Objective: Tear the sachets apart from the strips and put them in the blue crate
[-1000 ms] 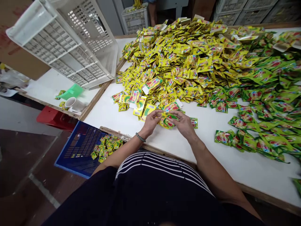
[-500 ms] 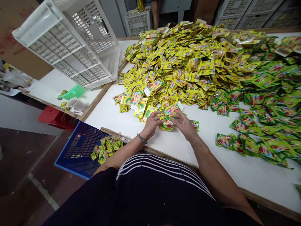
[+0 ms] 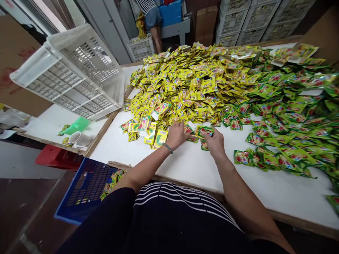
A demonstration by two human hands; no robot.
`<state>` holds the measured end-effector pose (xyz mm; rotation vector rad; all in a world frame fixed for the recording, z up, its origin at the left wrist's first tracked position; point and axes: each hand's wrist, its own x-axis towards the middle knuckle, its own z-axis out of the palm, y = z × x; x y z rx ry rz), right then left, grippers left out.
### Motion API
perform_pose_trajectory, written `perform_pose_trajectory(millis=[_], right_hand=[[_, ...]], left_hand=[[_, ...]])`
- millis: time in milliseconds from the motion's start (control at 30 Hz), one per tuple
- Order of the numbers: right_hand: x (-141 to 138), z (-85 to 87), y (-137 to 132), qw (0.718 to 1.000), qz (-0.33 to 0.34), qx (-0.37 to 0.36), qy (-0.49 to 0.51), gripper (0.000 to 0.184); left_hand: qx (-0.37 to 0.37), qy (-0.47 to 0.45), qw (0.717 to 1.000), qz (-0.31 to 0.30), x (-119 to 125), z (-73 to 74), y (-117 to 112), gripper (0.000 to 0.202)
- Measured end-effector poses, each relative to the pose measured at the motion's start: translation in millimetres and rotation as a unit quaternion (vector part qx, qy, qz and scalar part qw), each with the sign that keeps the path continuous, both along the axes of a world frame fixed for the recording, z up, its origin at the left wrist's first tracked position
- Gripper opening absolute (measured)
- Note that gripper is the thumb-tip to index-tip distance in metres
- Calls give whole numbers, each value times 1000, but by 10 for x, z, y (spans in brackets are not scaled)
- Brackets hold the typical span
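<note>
My right hand (image 3: 215,144) is closed on a small green snack packet (image 3: 204,131) with red pictures, pinched by its right end above the white tabletop. Below its fingers lies another green packet (image 3: 204,145). To the left, my left hand (image 3: 178,135), with a beaded bracelet at the wrist, rests at the front edge of the heap with fingers stretched forward and thumb apart. Beside its thumb lies a yellow packet (image 3: 188,129) with a white edge, partly hidden by the hand. Yellow cards with barcodes (image 3: 160,138) lie left of that hand.
A large heap of yellow packets (image 3: 185,83) spreads across the table, with green packets (image 3: 280,151) on the right. At left are a tilted white crate (image 3: 71,83), a white mug (image 3: 79,139) and a blue crate (image 3: 76,201) below. Another person (image 3: 152,17) stands behind.
My hands have moved apart: the left went leftward to the heap's edge, the right now lifts a green packet. The view has tilted up, showing more of the background.
</note>
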<state>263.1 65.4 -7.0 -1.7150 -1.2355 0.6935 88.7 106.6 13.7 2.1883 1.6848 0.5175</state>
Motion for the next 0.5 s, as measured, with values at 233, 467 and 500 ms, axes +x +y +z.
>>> perform_pose_trajectory(millis=[233, 467, 500], right_hand=[[89, 35, 74, 998, -12, 26, 64, 54], [25, 114, 50, 999, 6, -4, 35, 54], [33, 122, 48, 1000, 2, -4, 26, 55]], left_hand=[[-52, 16, 998, -26, -81, -216, -7, 47], [-119, -5, 992, 42, 45, -193, -98, 58], [-138, -30, 989, 51, 43, -187, -93, 56]])
